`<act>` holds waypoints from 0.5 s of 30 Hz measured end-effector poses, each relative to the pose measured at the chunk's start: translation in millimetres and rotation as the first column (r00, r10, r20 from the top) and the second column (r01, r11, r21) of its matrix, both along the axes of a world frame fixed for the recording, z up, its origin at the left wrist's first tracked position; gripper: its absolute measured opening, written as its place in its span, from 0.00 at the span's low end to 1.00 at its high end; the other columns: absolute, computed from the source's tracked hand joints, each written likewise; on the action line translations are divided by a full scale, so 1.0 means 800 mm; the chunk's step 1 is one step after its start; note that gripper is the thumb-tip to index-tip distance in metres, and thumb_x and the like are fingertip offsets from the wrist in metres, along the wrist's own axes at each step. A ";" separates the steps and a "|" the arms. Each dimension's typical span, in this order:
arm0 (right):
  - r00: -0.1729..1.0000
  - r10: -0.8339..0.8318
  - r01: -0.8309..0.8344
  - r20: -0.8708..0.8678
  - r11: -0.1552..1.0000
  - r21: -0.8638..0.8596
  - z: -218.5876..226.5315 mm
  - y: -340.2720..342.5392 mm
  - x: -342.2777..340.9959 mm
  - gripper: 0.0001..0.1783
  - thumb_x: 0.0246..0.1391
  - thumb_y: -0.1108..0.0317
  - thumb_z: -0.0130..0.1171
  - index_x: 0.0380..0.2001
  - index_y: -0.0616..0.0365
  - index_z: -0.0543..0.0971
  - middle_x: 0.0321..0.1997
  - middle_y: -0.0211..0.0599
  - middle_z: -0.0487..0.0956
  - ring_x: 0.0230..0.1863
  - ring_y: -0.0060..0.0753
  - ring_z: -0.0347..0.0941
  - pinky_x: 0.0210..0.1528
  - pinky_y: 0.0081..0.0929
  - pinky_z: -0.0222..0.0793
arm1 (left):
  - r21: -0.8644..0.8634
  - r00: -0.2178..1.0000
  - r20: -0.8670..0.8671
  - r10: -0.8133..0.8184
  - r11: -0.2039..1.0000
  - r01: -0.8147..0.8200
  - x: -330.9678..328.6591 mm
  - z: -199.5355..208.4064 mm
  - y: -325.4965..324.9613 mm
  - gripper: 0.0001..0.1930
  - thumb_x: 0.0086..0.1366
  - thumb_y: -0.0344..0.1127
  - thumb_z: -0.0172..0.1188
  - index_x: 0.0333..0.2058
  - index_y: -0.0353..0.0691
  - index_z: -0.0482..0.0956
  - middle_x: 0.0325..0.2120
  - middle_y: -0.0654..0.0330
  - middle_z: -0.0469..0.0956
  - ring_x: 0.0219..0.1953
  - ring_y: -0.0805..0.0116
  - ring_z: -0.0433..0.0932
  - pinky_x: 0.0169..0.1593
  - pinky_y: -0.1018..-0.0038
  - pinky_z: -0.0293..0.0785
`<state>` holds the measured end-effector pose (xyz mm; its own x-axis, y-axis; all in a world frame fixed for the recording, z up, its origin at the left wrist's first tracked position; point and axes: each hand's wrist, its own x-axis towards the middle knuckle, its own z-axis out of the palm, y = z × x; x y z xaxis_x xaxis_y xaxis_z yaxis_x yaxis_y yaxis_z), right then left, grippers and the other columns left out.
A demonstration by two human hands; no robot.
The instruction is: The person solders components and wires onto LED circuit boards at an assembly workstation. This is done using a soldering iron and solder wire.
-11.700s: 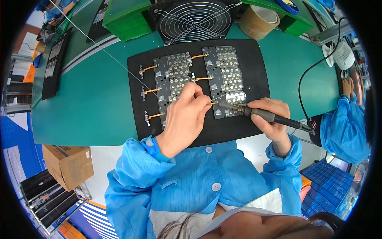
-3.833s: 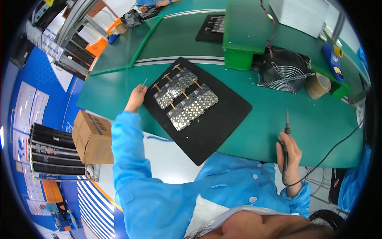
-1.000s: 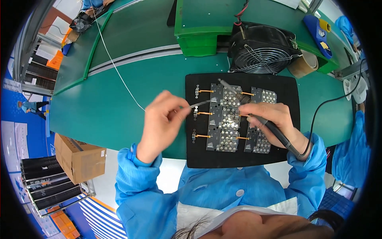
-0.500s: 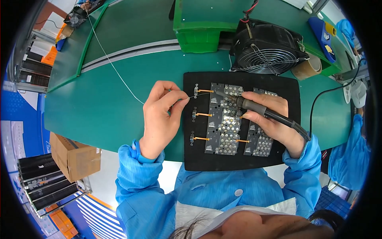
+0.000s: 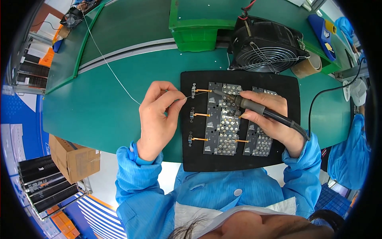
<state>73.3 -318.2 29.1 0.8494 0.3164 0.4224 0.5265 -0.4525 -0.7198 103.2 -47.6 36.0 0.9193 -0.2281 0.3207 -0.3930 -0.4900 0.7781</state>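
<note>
My left hand (image 5: 161,115) pinches a thin solder wire (image 5: 112,71), whose free end reaches right toward the top left circuit board (image 5: 215,99). In my right hand (image 5: 270,115) is a soldering iron (image 5: 254,106), gripped by its dark handle. Its tip points left and meets, or nearly meets, the wire end near an orange flex strip (image 5: 203,91) at the board's edge. Small connectors (image 5: 191,115) sit at the outer ends of several such strips. A second column of boards (image 5: 262,145) lies to the right, partly covered by my right hand. Everything rests on a black foam mat (image 5: 195,159).
Beyond the mat stands a black fan (image 5: 266,46) with a wire guard, beside a green box (image 5: 195,36) and a roll of tape (image 5: 308,67). The iron's black cable (image 5: 314,99) curves off right. A cardboard box (image 5: 75,158) stands past the green table's (image 5: 87,107) left edge.
My left hand has shifted very slightly left with the solder wire. The soldering iron stays almost at the same spot on the board. The whole view has drifted a little.
</note>
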 end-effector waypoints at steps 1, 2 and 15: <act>1.000 0.003 -0.003 -0.013 1.000 0.000 0.000 0.000 0.000 0.26 0.44 0.61 0.71 0.45 0.65 0.79 0.27 0.41 0.81 0.24 0.34 0.76 0.27 0.25 0.71 | -0.006 1.000 -0.008 0.001 1.000 -0.001 0.000 0.000 0.000 0.05 0.53 0.16 0.62 0.28 0.31 0.80 0.34 0.60 0.72 0.30 0.73 0.73 0.29 0.80 0.69; 1.000 0.006 -0.006 -0.026 1.000 -0.001 0.001 -0.001 0.000 0.26 0.44 0.61 0.71 0.45 0.65 0.79 0.27 0.41 0.81 0.24 0.34 0.76 0.27 0.25 0.70 | -0.007 1.000 -0.008 0.001 1.000 -0.001 0.001 0.000 -0.001 0.05 0.53 0.16 0.62 0.28 0.31 0.80 0.34 0.60 0.72 0.30 0.73 0.73 0.29 0.80 0.69; 0.999 0.025 -0.026 -0.042 1.000 -0.005 -0.001 -0.001 0.001 0.26 0.44 0.61 0.71 0.44 0.66 0.79 0.25 0.41 0.80 0.23 0.33 0.76 0.26 0.26 0.70 | -0.008 0.999 0.002 -0.037 0.999 0.037 0.011 -0.007 -0.011 0.05 0.53 0.16 0.62 0.29 0.32 0.80 0.33 0.60 0.72 0.28 0.74 0.73 0.29 0.81 0.69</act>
<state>74.2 -319.3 28.6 0.8581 0.3404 0.3845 0.5070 -0.4431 -0.7393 111.7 -56.4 30.3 0.9096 -0.2596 0.3243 -0.4123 -0.4691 0.7810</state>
